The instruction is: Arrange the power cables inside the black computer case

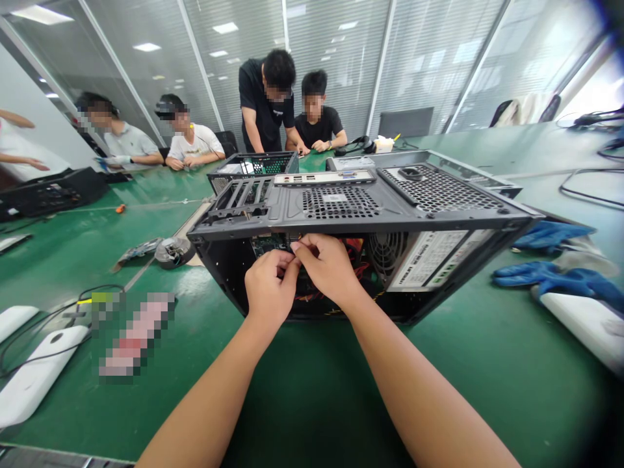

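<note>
A person's left hand [270,286] and right hand [329,265] are meeting at an open computer tower [287,212], fingertips pressing together; whether they are pinching anything cannot be told.

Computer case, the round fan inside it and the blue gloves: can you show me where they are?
Computer case [390,207]: head view, on bare metal of its upper side.
Round fan [387,253]: head view, near the middle of its grille.
Blue gloves [563,278]: head view, on the nearer glove.
</note>
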Demonstrator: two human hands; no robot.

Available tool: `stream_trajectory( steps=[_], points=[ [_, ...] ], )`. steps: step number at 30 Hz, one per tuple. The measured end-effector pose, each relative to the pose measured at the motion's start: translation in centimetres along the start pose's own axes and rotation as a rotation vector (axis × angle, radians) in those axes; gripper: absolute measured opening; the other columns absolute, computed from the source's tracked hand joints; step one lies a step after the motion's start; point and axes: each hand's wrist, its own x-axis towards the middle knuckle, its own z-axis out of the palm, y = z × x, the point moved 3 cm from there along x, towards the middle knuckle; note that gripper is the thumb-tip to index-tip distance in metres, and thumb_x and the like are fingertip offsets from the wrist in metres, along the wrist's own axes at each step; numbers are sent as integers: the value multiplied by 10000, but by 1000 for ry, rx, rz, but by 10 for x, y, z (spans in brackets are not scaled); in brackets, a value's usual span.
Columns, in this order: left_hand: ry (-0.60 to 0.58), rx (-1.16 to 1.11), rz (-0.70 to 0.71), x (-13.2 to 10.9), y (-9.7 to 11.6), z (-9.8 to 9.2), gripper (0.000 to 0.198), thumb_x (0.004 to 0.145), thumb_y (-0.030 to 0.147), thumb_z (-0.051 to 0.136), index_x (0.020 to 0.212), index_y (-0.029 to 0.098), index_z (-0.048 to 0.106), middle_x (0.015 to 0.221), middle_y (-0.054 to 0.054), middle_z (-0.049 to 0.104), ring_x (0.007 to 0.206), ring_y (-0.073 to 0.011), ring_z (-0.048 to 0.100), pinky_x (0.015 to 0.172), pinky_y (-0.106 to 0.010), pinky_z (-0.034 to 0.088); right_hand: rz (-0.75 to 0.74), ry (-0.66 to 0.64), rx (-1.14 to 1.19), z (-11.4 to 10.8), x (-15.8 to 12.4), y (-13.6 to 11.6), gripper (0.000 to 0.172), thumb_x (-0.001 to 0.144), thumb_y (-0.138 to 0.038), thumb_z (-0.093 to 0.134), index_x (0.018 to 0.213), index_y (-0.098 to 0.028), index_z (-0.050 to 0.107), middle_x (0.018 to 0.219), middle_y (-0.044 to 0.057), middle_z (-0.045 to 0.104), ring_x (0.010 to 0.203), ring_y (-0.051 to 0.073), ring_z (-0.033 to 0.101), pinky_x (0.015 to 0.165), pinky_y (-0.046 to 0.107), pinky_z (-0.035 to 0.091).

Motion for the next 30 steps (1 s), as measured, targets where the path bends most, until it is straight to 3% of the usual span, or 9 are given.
stream_trajectory(
  steps=[8, 22, 30],
  points=[
    [-104, -258, -140, 0, -1, 5, 156, 827, 200, 579, 675, 169, 588, 548, 41, 588, 479, -81, 499, 488, -198, 379, 16, -1, 26, 1, 0, 3, 260, 857, -263, 526, 608, -188, 532, 596, -7, 589, 559, 123, 497, 586, 266, 357],
    [-104, -225, -134, 1, -2, 8, 138, 824, 239, 590, 704, 175, 615, 583, 28, 602, 516, -94, 509, 528, -217, 383, -2, 2, 10, -1, 1, 3, 269, 869, -269, 497, 612, -192, 515, 579, -17, 535, 564, 129, 472, 585, 273, 337],
    [-133, -337, -186, -1, -3, 10, 145, 831, 248, 577, 712, 172, 609, 564, 31, 595, 497, -90, 501, 490, -205, 371, 3, 9, 26, -1, 1, 3, 260, 854, -274, 502, 607, -195, 500, 584, -15, 534, 562, 129, 466, 587, 274, 340]
  ],
)
